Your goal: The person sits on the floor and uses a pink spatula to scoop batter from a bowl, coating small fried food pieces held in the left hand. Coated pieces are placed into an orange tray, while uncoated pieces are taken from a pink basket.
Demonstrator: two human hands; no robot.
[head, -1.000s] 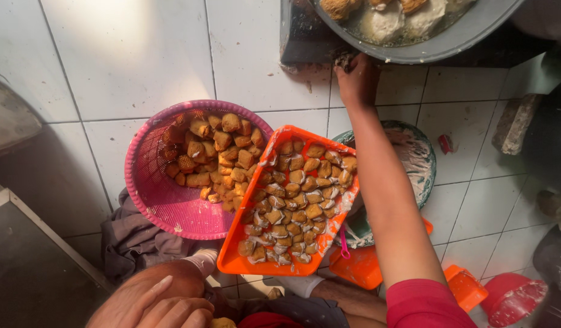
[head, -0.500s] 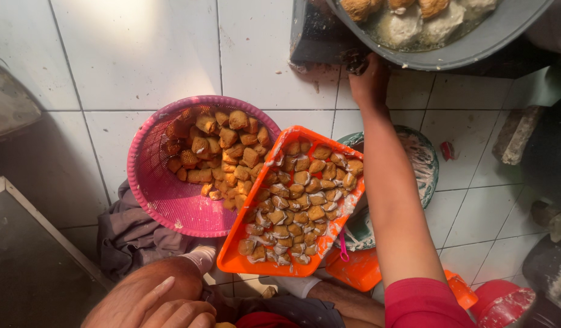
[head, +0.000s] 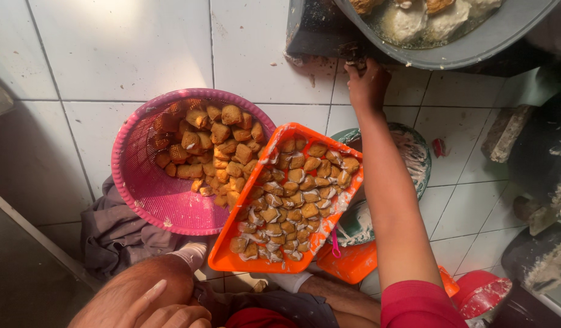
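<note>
My right hand [head: 366, 84] is stretched far forward, its fingers bent against the edge of a dark block [head: 317, 30] under a grey basin [head: 505, 33] of pale lumps. Whether it grips anything I cannot tell. My right forearm passes over an orange tray [head: 232, 260] packed with paste-filled fried tofu pieces. The tray leans on a pink basket [head: 150, 188] holding plain fried tofu pieces. My left hand [head: 165, 311] rests on my bare knee at the bottom, fingers apart, holding nothing.
A green bowl [head: 417, 155] smeared with white paste sits under the tray's right side. An orange container [head: 350, 262] and a red lid [head: 482, 293] lie near my legs. A grey cloth [head: 113, 237] lies under the basket on white floor tiles.
My right hand stays at the dark block under the basin, shifted only slightly to the right. My left hand has not moved.
</note>
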